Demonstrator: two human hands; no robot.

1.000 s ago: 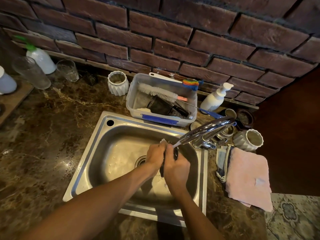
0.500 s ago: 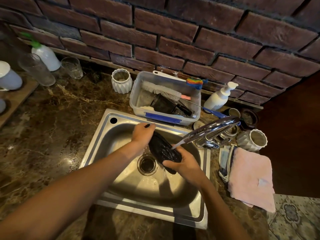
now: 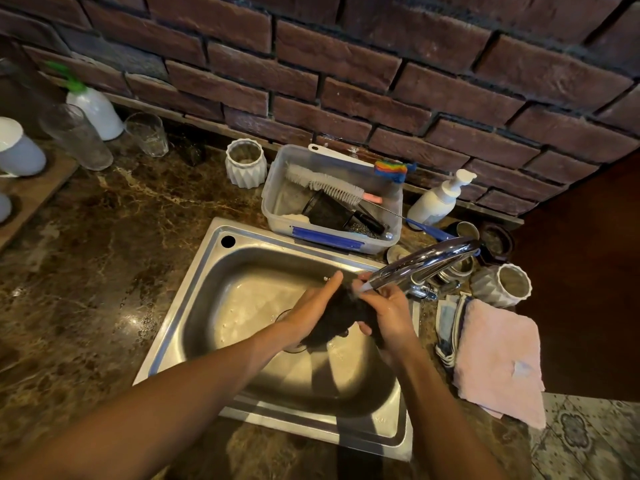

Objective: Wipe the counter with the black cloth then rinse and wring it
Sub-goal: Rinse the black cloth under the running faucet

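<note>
steel sink set in brown marble counter; all places taken from the sink. left of it, counter lies bare up to glasses and a spray bottle by the brick wall. behind its back rim, touching, a clear plastic tub with a bottle brush. right rim crowded: chrome faucet arches in over the basin, pink towel just beside the rim, white ribbed cup behind the towel. near rim free; forearms cross it.

over the basin, right of the drain, under the faucet's spout: black cloth, bunched into a dark wet lump, lower end hanging toward the basin floor. water seems to run onto it, though blur at the spout makes this unsure. left hand pressed flat against the cloth's left side, fingers extended. right hand curled round its right end, gripping. basin room open left of the hands.
</note>
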